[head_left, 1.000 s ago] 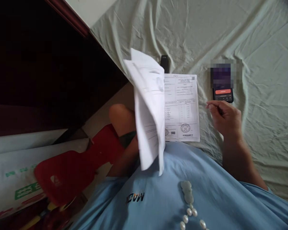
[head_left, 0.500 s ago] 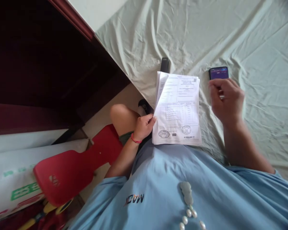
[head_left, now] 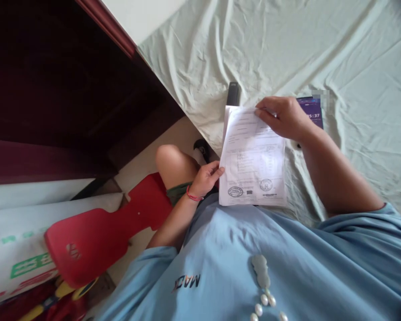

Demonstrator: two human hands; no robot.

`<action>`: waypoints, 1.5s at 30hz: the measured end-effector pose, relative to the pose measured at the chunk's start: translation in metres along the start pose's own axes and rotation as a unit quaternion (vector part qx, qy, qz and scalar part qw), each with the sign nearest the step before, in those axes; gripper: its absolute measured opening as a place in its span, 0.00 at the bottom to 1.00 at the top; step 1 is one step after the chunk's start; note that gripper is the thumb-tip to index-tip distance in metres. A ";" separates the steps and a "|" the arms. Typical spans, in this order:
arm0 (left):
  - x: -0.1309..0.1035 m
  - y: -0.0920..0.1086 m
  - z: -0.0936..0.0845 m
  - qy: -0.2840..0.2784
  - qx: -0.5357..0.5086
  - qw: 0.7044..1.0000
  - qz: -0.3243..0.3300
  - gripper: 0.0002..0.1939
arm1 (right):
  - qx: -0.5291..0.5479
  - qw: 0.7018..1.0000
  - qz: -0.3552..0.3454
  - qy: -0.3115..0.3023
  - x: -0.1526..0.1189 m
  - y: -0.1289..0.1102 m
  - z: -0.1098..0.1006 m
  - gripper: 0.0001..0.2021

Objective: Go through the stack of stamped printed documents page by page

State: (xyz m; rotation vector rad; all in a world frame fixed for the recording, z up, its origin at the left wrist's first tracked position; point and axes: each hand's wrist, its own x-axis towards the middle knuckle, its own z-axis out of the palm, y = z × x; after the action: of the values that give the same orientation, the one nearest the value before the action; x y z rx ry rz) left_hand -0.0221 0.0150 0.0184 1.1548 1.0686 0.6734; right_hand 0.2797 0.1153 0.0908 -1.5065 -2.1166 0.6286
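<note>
A stack of printed paper sheets (head_left: 250,165) lies on the pale cloth close to my body, its top sheet bearing two oval stamps near the lower edge. My left hand (head_left: 206,179), with a red band at the wrist, pinches the stack's left edge between thumb and fingers. Over the top edge reaches my right hand (head_left: 282,117), its thumb and fingertips closed on the upper part of the top sheet. Just beyond that hand is a phone (head_left: 312,111) with a lit purple screen, partly covered by the hand and wrist.
A dark slim box-like object (head_left: 233,92) pokes out above the papers. Pale wrinkled cloth (head_left: 270,49) covers the surface. To the left stand a red seat (head_left: 96,240), white printed sacks (head_left: 6,236) and dark red furniture (head_left: 47,160).
My right hand has moved left from in front of the phone to the papers' top edge and closed there. The top sheet's turned left edge now lies flatter. My left hand keeps its grip.
</note>
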 end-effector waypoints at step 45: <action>0.022 0.014 0.043 0.049 -0.168 0.981 -0.085 0.28 | -0.114 0.990 -0.031 0.076 -0.009 -0.015 0.048 0.17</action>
State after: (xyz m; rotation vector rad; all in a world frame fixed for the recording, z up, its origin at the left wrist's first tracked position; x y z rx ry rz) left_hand 0.0266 0.0217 0.0266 0.7380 1.0734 0.7483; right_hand 0.2423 0.0973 0.0606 -1.5450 -2.1645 0.2456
